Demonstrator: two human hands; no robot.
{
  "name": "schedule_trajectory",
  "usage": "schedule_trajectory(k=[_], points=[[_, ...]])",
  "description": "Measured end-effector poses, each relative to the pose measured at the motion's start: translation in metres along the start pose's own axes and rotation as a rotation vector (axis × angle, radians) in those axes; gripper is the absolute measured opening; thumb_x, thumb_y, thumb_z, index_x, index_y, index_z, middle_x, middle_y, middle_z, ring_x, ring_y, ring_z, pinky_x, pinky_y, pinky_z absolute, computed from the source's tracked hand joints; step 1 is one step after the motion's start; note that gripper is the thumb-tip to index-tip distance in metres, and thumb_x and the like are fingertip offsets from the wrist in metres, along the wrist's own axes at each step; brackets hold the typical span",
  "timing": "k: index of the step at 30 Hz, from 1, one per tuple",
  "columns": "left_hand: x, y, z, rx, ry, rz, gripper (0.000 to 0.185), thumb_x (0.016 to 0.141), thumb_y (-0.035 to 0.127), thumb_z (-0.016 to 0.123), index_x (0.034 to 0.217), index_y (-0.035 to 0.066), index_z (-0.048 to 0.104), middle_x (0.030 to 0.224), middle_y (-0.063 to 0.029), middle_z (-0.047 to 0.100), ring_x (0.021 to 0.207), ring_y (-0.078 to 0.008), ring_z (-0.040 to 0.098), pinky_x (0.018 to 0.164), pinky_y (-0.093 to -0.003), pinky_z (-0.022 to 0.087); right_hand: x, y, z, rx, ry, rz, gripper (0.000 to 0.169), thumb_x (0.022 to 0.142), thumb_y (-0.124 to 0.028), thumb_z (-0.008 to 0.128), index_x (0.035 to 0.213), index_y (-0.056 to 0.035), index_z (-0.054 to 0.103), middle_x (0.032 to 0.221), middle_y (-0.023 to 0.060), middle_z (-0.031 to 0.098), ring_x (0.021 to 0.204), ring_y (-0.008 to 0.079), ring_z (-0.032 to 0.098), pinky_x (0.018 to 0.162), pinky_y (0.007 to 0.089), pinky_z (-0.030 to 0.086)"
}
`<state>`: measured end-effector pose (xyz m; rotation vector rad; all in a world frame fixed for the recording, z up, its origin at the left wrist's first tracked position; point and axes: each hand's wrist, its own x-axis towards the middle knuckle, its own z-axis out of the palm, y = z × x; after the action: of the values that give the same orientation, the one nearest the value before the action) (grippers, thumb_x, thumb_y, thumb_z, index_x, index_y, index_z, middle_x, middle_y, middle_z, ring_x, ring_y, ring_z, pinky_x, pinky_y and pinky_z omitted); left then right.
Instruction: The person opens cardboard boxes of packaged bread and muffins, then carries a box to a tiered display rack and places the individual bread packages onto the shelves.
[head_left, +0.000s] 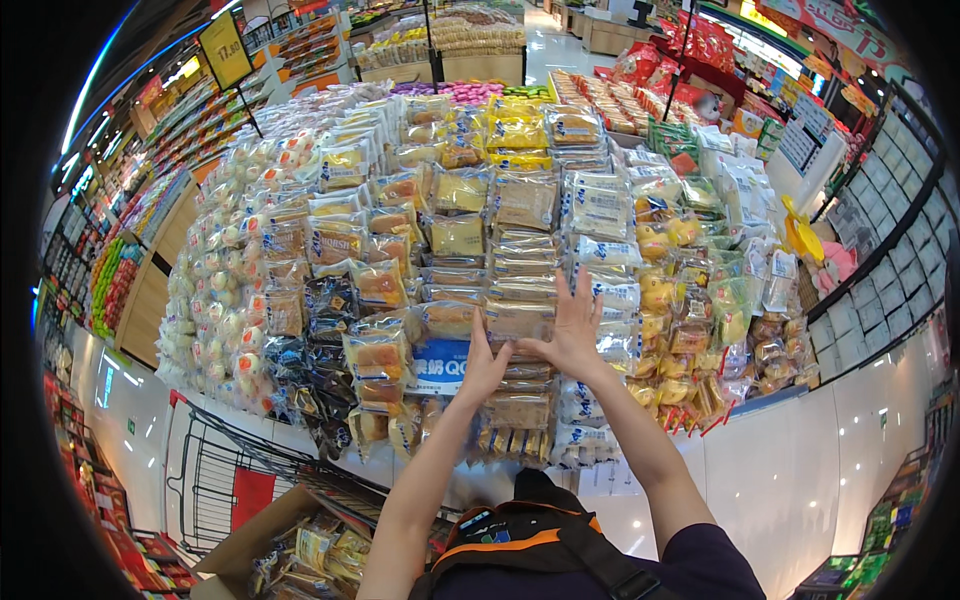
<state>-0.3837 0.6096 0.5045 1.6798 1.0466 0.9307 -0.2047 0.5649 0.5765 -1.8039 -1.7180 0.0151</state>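
Both hands reach over a display of wrapped bread and flank one clear-wrapped light-brown bread pack (517, 318) in the middle column. Along its left edge lies my left hand (484, 364), with the thumb pointing inward below the pack. My right hand (576, 330) is at the right edge, fingers spread and pointing away, beside white-and-blue bread packs (616, 300). The thumbs almost meet at the pack's near side. Neither hand appears closed around it. More brown packs (517, 411) stand in the same column nearer to me. A blue printed carton panel (437, 367) shows left of my left hand.
At lower left, an open cardboard box (259, 532) with wrapped bread sits by a metal shopping cart (217, 465). Round white wrapped buns (225, 277) fill the left side; yellow buns (660, 292) lie right. A price sign (225, 51) rises at back left. A dark-framed rack (885, 247) borders the right.
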Motion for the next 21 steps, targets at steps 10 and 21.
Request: schedule_trajectory(k=[10, 21], points=[[-0.038, 0.033, -0.015, 0.097, 0.052, -0.008, 0.096, 0.093, 0.023, 0.067, 0.157, 0.003, -0.002, 0.161, -0.0228, 0.007, 0.15, -0.0351, 0.01, 0.12, -0.0444, 0.014, 0.168, 0.027, 0.008, -0.278, 0.097, -0.289, 0.087, 0.085, -0.036, 0.072, 0.154, -0.011, 0.024, 0.159, 0.0134, 0.027, 0.149, 0.034, 0.018, 0.118, 0.055, 0.015], [-0.257, 0.041, -0.075, -0.152, 0.762, -0.275, 0.07, 0.095, 0.001, 0.053, 0.156, 0.007, 0.02, 0.148, -0.0212, 0.042, 0.119, -0.0263, 0.058, 0.096, -0.0312, 0.048, 0.261, 0.069, 0.027, -0.463, -0.273, -0.49, 0.098, 0.07, -0.023, 0.084, 0.15, -0.0131, 0.028, 0.147, 0.0119, 0.044, 0.141, 0.0308, 0.036, 0.115, 0.0569, 0.026]])
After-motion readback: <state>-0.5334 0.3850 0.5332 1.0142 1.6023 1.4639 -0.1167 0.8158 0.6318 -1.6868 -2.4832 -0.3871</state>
